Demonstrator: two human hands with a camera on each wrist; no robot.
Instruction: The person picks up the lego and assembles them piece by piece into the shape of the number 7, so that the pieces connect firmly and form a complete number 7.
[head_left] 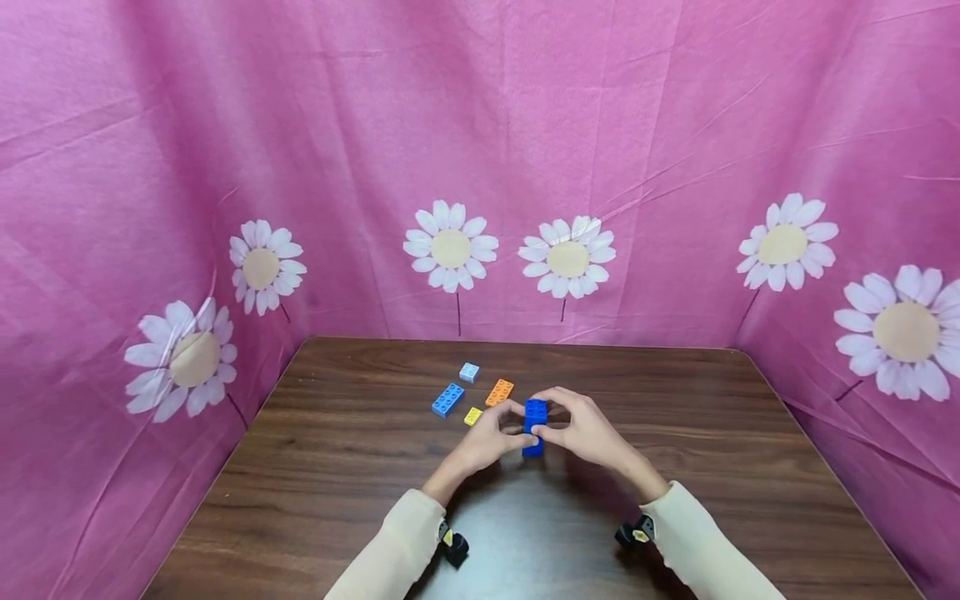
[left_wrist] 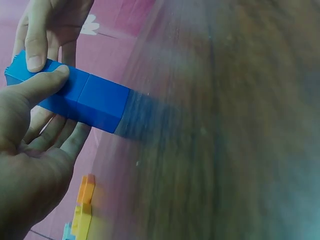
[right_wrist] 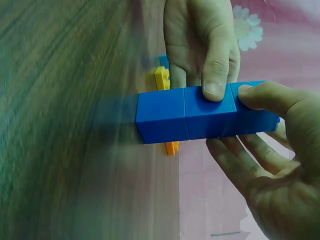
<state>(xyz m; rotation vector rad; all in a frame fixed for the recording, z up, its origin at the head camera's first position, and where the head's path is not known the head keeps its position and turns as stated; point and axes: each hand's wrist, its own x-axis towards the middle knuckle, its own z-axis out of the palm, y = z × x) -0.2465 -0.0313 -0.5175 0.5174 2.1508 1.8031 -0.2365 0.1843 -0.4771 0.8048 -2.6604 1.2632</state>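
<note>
Head view: yellow brick [head_left: 472,416] beside left hand [head_left: 487,438].

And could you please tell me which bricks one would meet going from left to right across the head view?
Blue brick → yellow brick → orange brick → dark blue stack. The pale blue brick is left out, since its left-to-right place overlaps the yellow brick's.

Sleeves: I see a cream cloth left sleeve [head_left: 397,542] and matching right sleeve [head_left: 705,542].
Wrists: black, blocky left camera [head_left: 455,550] and right camera [head_left: 624,536], each marked yellow.
</note>
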